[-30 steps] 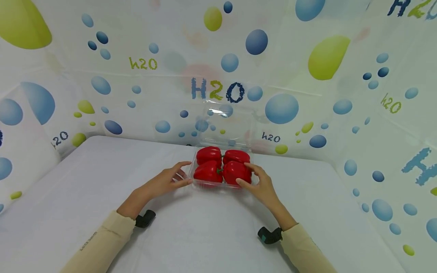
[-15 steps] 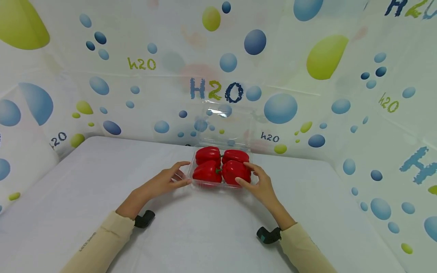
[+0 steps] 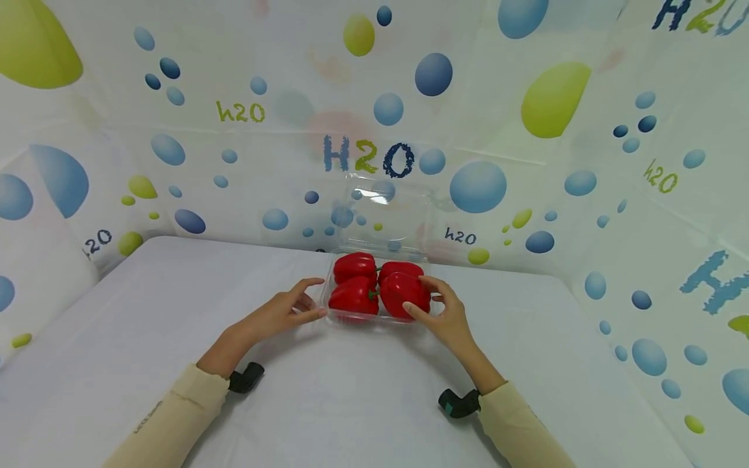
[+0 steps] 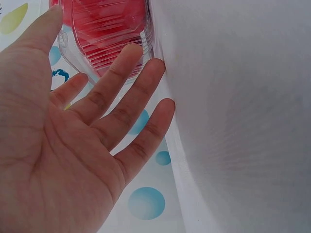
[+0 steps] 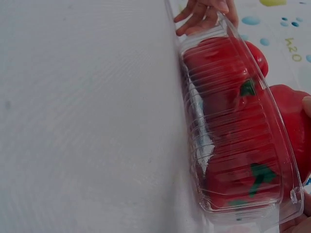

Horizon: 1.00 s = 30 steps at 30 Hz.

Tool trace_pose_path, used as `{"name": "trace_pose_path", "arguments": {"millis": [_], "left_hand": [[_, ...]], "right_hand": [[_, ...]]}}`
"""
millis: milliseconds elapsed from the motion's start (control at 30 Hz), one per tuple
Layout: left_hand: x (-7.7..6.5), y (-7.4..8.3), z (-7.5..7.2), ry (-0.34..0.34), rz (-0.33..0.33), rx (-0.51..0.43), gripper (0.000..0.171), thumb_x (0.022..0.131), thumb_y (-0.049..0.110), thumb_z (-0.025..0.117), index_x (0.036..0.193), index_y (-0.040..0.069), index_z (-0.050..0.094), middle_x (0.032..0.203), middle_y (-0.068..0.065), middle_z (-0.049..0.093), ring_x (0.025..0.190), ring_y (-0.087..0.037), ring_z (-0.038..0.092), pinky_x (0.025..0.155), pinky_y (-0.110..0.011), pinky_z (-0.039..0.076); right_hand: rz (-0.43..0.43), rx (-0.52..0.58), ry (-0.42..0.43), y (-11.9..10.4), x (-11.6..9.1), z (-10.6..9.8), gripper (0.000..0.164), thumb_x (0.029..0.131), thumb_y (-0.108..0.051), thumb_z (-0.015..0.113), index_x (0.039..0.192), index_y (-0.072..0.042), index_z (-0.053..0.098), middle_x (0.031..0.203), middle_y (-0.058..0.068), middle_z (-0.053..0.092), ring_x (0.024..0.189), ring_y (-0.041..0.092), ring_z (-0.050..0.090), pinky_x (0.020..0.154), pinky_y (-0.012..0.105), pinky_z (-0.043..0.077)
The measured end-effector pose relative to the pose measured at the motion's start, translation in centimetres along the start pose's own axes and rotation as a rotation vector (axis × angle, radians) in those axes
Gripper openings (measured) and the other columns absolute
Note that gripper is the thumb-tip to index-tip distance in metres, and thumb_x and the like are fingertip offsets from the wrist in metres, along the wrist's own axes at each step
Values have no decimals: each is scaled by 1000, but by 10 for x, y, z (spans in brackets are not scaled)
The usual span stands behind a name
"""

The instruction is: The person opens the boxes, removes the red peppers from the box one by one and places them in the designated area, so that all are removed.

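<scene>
Red pepper (image 3: 398, 294) at the clear box's (image 3: 380, 318) front right is up slightly, right hand (image 3: 447, 318) pinching it; likely light, firm, slick, best gripped round the belly; left hand (image 3: 287, 310) loosely spread at box's left wall.

Three peppers (image 3: 353, 299) lie in a box (image 3: 386, 319) on the surface (image 3: 351, 403); at front right, a fourth pepper (image 3: 399, 294) in the right grip (image 3: 448, 320); lid (image 3: 392, 218) behind, left grip (image 3: 283, 309) left.
</scene>
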State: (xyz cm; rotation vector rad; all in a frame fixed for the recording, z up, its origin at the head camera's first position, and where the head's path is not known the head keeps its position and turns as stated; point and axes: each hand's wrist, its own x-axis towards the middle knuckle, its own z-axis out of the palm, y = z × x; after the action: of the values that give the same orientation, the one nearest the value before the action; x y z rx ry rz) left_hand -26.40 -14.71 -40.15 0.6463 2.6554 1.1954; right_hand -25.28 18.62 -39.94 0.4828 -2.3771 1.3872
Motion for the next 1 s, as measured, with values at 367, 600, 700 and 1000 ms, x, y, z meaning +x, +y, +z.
{"name": "trace_pose_path", "arguments": {"millis": [367, 600, 700, 1000], "left_hand": [[0, 0, 0, 0, 2, 8, 73, 92, 42, 65, 149, 15, 28, 111, -7, 64, 104, -26, 61, 84, -41, 55], [0, 0, 0, -5, 3, -1, 73, 93, 41, 65, 149, 15, 27, 112, -8, 64, 104, -26, 61, 85, -42, 55], [1, -1, 1, -1, 9, 0, 72, 93, 41, 65, 149, 14, 28, 111, -7, 64, 104, -26, 61, 85, -42, 55], [2, -3, 2, 7, 26, 10, 72, 93, 41, 65, 149, 13, 29, 109, -7, 65, 104, -26, 62, 86, -43, 55]], "right_hand": [[-12, -24, 17, -1, -1, 0, 59, 81, -19, 77, 132, -4, 52, 131, 15, 56, 112, 29, 53, 89, 52, 50], [15, -14, -6, -4, 0, -1, 60, 80, -14, 79, 133, -6, 52, 132, 14, 54, 116, 28, 50, 91, 48, 51], [21, -4, -11, -7, 0, -2, 62, 80, -13, 79, 134, -6, 50, 133, 14, 53, 117, 28, 49, 93, 50, 50], [20, 2, 14, -12, 1, -7, 72, 78, -14, 81, 139, -4, 44, 131, 14, 54, 117, 28, 51, 92, 45, 51]]}}
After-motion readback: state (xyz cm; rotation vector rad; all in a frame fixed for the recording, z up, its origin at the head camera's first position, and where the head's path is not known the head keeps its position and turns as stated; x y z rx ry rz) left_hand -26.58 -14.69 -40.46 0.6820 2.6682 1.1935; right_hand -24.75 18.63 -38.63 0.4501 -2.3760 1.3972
